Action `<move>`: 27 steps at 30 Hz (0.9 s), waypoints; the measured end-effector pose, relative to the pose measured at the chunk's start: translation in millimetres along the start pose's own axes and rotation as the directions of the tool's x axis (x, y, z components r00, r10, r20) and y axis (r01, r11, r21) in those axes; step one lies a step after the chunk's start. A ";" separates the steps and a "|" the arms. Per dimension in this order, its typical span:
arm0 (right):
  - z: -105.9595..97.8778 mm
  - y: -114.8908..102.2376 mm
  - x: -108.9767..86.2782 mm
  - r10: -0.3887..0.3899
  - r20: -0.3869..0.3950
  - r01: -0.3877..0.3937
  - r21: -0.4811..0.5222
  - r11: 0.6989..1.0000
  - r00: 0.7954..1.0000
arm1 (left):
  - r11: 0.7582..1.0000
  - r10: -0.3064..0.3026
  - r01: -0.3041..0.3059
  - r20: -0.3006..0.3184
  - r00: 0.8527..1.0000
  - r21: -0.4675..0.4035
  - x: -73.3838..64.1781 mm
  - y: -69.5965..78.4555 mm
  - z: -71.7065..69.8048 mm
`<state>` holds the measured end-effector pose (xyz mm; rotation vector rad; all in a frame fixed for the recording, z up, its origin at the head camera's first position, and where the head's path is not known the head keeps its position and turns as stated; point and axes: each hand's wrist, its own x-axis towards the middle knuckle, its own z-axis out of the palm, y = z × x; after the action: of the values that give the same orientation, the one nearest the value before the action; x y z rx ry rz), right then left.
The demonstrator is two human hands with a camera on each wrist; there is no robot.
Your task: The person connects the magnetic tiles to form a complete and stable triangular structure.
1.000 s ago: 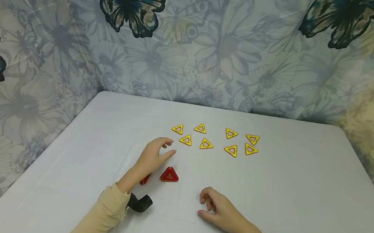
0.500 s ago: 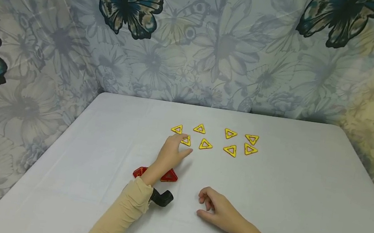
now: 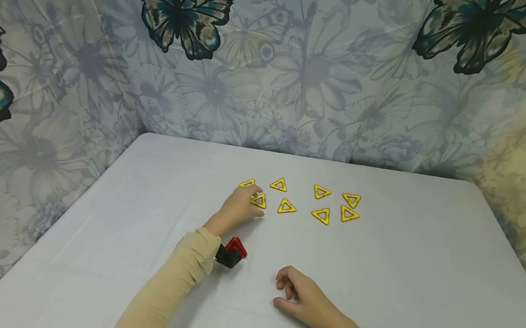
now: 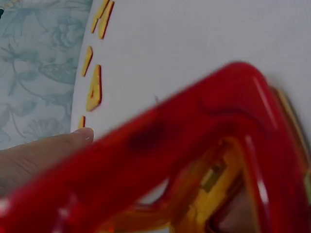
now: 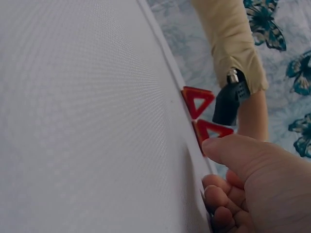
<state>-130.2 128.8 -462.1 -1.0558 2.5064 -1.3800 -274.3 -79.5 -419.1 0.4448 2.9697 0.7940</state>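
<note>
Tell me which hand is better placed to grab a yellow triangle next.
Likely the left hand: it is at the nearer row's leftmost yellow triangle, while the right hand is well back from it.

Left hand (image 3: pixel 237 205) outstretched, right hand (image 3: pixel 306 296) nearer; loosely curled, thumb-side up

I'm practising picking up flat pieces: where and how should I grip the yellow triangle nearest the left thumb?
Probably by its outer edges: thumb on the near side, fingertips on the far side, coming from above and the near left. The triangle lies flat, so those edges seem the easiest hold, and the left hand straddles it from that direction.
</note>
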 end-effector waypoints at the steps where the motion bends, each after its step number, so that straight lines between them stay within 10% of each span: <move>1: 0.1 -0.2 0.3 0.003 0.001 -0.003 0.000 1.000 1.000 | 1.000 -0.025 0.025 0.013 1.000 0.018 1.5 -1.7 0.9; 27: 1.8 -0.3 -0.1 -0.038 -0.024 0.038 0.008 0.999 0.999 | 0.997 -0.070 0.071 -0.041 0.997 0.019 10.9 -6.8 14.5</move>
<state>-129.2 127.5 -463.0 -1.0976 2.5071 -1.4202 -285.0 -75.0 -434.5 0.3261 3.0136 0.7762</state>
